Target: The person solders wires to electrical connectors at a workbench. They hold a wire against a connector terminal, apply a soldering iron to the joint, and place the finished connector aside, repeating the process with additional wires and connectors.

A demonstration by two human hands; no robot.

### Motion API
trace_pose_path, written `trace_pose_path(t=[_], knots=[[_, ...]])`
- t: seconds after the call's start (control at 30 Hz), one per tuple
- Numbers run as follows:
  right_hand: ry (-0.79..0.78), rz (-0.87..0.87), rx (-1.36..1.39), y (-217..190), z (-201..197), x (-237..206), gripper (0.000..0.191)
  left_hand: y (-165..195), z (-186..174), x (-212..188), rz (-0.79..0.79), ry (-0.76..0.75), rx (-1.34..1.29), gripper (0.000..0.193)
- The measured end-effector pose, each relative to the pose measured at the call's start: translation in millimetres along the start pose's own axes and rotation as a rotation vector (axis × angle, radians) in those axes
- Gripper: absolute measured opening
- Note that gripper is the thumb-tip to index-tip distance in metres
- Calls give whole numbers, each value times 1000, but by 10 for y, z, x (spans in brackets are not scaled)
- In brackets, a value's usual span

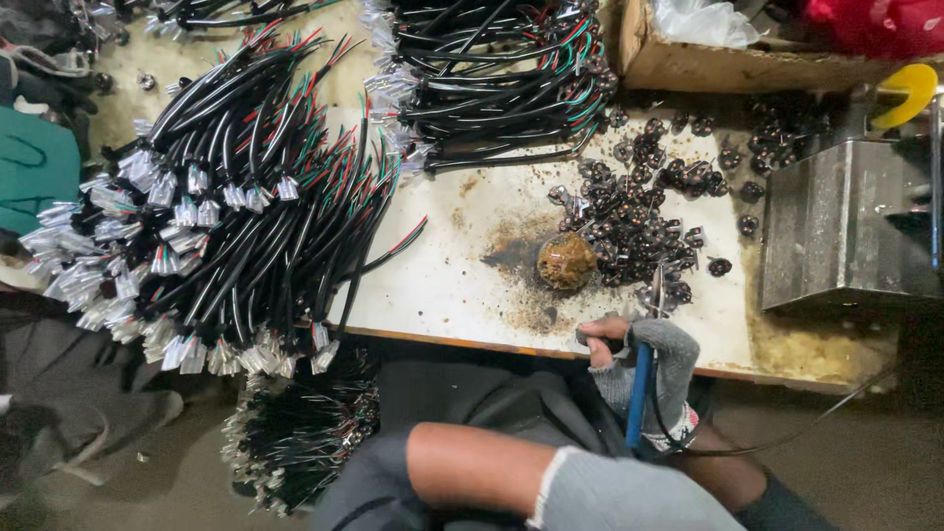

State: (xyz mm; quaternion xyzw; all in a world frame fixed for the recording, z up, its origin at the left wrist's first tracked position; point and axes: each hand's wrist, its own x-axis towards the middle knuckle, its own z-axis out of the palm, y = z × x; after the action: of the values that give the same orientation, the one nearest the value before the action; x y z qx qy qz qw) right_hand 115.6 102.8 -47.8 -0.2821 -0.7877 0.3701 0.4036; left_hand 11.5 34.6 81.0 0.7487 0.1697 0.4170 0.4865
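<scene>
My right hand (644, 366), in a grey fingerless glove, is closed around a soldering iron with a blue handle (639, 393). The iron's metal tip (657, 287) points up at a pile of small dark plug parts (639, 226) on the stained white board (462, 280). A round brown lump of flux (566, 261) sits just left of the tip. My left forearm crosses the bottom of the view, ending in a grey glove (629, 497); its fingers are hidden at the frame's lower edge.
Big bundles of black cables with red and green cores and clear connectors lie at the left (226, 216) and top middle (492, 79). Another bundle (305, 433) hangs below the board. A metal block (846, 231) and a cardboard box (708, 61) stand at the right.
</scene>
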Motion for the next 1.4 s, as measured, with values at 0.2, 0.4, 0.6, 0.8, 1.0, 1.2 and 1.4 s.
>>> trace_pose_path(t=[0.2, 0.4, 0.6, 0.8, 1.0, 1.2, 1.4], knots=[[244, -19, -73, -32, -296, 120, 45, -304, -537, -1104, -338, 40, -16, 45], [180, 19, -391, 82, -616, 179, 52, -219, -638, -1273, -700, -27, 189, 59], [160, 43, -482, 116, -539, 249, 44, -421, -628, -1131, -625, 385, 439, 39], [172, 25, -26, -149, -219, 166, 53, -616, -495, -1113, -733, 529, 508, 34], [-60, 451, 323, -64, 175, -7, 13, -707, -485, -1048, -803, 536, 659, 22], [65, 145, 287, 15, 257, -26, 33, -784, -459, -1088, -785, 563, 696, 24], [-30, 144, -39, -5, 188, 19, 43, -810, -441, -1094, -878, 494, 701, 20]])
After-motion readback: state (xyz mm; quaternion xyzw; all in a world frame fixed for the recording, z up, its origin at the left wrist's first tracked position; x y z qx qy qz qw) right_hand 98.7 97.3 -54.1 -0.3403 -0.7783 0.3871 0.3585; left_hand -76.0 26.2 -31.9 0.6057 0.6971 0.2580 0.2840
